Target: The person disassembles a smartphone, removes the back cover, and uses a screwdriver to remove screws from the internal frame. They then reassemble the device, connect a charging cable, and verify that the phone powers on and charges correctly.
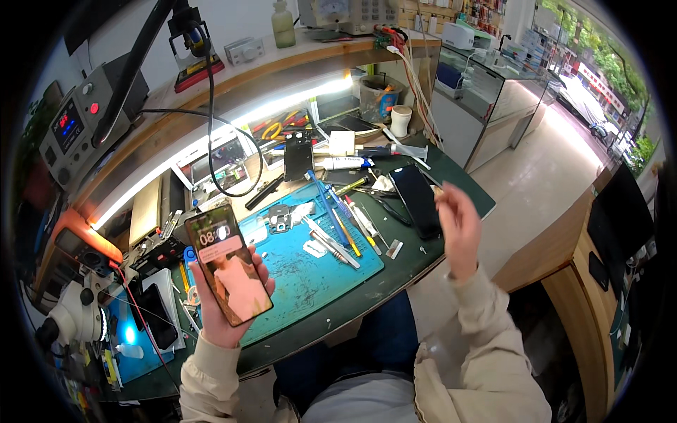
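My left hand (227, 323) is closed around a smartphone (229, 271), held upright above the left part of the blue work mat (296, 299). Its screen is lit, with a clock over a pinkish picture. My right hand (462, 229) is raised at the bench's right edge, fingers loosely bent and somewhat blurred, with nothing visible in it. Just left of its fingertips lies a black phone (416, 202), screen dark; whether they touch I cannot tell. Tweezers and pen-like tools (331, 243) lie on the mat beside a small grey phone part (281, 218).
Another dark phone (297, 155) stands near the lit shelf. At left are an orange multimeter (84, 243), a microscope (77, 314) and a phone (159, 316). A black cable (211, 141) hangs over the bench. A wooden desk (582, 310) stands at right.
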`<act>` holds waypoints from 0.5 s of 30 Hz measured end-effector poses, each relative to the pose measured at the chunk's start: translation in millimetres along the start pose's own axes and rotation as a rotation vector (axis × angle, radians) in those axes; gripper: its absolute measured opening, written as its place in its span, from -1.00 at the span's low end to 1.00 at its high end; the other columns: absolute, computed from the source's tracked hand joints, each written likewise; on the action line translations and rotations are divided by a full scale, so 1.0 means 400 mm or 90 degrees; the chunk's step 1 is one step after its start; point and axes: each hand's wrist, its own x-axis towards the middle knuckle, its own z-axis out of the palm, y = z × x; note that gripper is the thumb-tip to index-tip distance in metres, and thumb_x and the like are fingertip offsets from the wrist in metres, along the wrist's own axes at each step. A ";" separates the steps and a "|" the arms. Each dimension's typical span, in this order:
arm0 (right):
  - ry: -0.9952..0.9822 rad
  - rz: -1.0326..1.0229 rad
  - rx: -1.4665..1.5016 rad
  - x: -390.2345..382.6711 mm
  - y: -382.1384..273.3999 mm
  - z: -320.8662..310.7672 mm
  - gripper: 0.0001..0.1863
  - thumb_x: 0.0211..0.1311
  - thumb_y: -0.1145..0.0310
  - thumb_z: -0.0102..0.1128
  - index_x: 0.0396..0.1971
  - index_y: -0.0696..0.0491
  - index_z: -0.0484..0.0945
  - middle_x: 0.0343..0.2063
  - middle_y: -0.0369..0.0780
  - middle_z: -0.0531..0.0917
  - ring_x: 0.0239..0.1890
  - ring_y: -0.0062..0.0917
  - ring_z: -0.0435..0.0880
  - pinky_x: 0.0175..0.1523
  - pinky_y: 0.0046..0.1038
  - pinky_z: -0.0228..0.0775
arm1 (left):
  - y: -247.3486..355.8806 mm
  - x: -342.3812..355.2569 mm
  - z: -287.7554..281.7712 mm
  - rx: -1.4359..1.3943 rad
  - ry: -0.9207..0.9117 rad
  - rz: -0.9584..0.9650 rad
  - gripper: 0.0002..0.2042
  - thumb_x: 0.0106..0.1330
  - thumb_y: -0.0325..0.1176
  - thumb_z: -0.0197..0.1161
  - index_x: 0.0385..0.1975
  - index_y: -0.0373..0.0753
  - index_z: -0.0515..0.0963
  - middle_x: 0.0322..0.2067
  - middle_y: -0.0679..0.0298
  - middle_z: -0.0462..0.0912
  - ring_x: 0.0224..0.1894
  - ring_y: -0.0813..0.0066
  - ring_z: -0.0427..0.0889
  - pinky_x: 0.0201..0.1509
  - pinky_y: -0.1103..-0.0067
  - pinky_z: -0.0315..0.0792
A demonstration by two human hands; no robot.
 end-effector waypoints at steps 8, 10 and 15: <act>-0.024 0.534 0.781 0.529 0.213 0.050 -0.44 0.54 0.20 0.08 0.22 0.43 0.35 0.12 0.14 0.62 0.12 -0.09 0.66 0.30 -0.17 0.53 | 0.026 0.064 -0.060 0.037 -0.067 -0.048 -0.01 0.32 0.50 0.10 0.37 -0.41 0.28 0.06 0.09 0.53 0.03 0.32 0.56 0.17 0.35 0.49; 0.115 0.491 0.880 0.602 0.286 -0.022 -0.45 0.51 0.20 0.10 0.21 0.40 0.36 0.11 0.13 0.62 0.16 -0.06 0.63 0.35 -0.08 0.47 | 0.027 0.067 -0.093 0.039 -0.081 -0.045 0.06 0.27 0.56 0.08 0.40 -0.41 0.25 0.08 0.09 0.54 0.05 0.30 0.56 0.18 0.33 0.49; 0.318 0.419 0.873 0.602 0.534 -0.401 -0.57 0.48 0.29 0.08 0.18 0.29 0.44 0.09 0.01 0.67 0.22 -0.13 0.61 0.38 -0.03 0.42 | 0.030 0.059 -0.118 -0.014 -0.191 -0.059 0.09 0.30 0.55 0.03 0.44 -0.45 0.21 0.19 0.02 0.52 0.14 0.24 0.57 0.24 0.28 0.53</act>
